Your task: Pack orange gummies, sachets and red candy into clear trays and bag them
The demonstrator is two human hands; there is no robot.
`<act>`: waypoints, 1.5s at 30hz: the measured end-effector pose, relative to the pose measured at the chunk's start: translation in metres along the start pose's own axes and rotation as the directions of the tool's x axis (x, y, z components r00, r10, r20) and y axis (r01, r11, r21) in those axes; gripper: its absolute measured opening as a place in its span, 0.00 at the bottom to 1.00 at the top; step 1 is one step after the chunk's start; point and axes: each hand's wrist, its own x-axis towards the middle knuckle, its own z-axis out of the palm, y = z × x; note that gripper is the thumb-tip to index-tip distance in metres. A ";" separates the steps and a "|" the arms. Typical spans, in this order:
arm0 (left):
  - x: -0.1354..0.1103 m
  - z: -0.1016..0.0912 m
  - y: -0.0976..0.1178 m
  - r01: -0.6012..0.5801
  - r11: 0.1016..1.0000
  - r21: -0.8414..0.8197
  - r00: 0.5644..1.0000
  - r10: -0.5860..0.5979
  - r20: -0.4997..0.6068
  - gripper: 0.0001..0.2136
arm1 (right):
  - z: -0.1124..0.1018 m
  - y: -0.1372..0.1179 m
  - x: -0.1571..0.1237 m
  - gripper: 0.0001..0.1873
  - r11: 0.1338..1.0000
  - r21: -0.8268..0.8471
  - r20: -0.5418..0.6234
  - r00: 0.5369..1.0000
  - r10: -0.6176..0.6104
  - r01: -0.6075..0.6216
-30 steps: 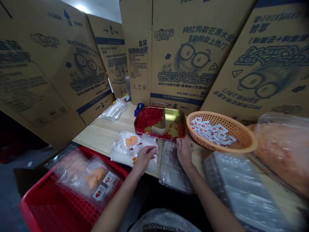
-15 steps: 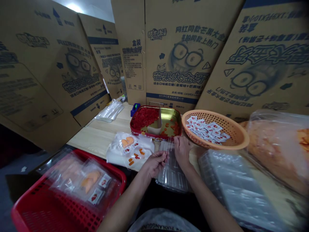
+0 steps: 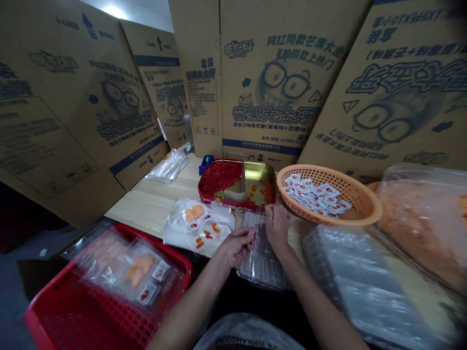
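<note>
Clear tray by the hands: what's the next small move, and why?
Probably ease up the left edge of the clear tray with the left hand while the right hand steadies the far end. The left fingertips are drawn together beside that edge, and the right hand is at the far right corner. Whether the left fingers grip plastic is unclear.

The middle trays [image 3: 261,268] are laid before the tin [image 3: 258,171]; right of it, sachets [image 3: 316,195] are held in the basket [image 3: 371,210]; the crate [image 3: 45,308] is placed at far left.

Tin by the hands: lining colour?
Shiny gold; the lining shows best in the head view, in the tin's right-hand compartment.
</note>
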 end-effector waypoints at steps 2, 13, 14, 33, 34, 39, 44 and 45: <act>-0.001 0.001 0.000 -0.005 1.000 0.030 1.000 0.005 0.003 0.07 | 0.000 0.000 0.000 0.26 1.000 -0.002 -0.006 1.000 -0.002 0.002; -0.006 -0.008 0.012 -0.228 0.906 0.358 0.974 0.210 0.089 0.29 | 0.004 -0.001 -0.002 0.24 0.996 -0.075 0.049 0.998 -0.038 0.042; -0.005 -0.008 0.012 -0.254 0.884 0.392 0.967 0.242 0.081 0.31 | 0.005 -0.001 -0.002 0.24 0.996 -0.071 0.054 0.998 -0.041 0.045; -0.024 -0.005 0.011 -0.408 0.564 0.718 0.806 0.592 -0.007 0.13 | -0.055 -0.048 0.035 0.26 0.978 -0.189 0.098 0.993 -0.071 0.089; -0.032 -0.004 0.013 -0.414 0.610 0.676 0.829 0.559 0.004 0.16 | -0.051 -0.056 0.036 0.26 0.972 -0.212 0.146 0.987 -0.071 0.102; -0.061 -0.012 0.022 -0.459 0.812 0.359 0.867 0.497 -0.015 0.36 | -0.017 -0.103 0.029 0.18 0.981 -0.039 0.283 0.943 -0.174 0.193; -0.052 -0.062 0.059 -0.470 0.741 0.480 0.674 0.652 -0.347 0.34 | 0.016 -0.118 0.019 0.12 0.971 0.121 0.378 0.895 -0.236 0.204; -0.047 -0.073 0.067 -0.449 0.730 0.515 0.641 0.665 -0.383 0.35 | 0.024 -0.118 0.018 0.11 0.972 0.146 0.460 0.858 -0.229 0.182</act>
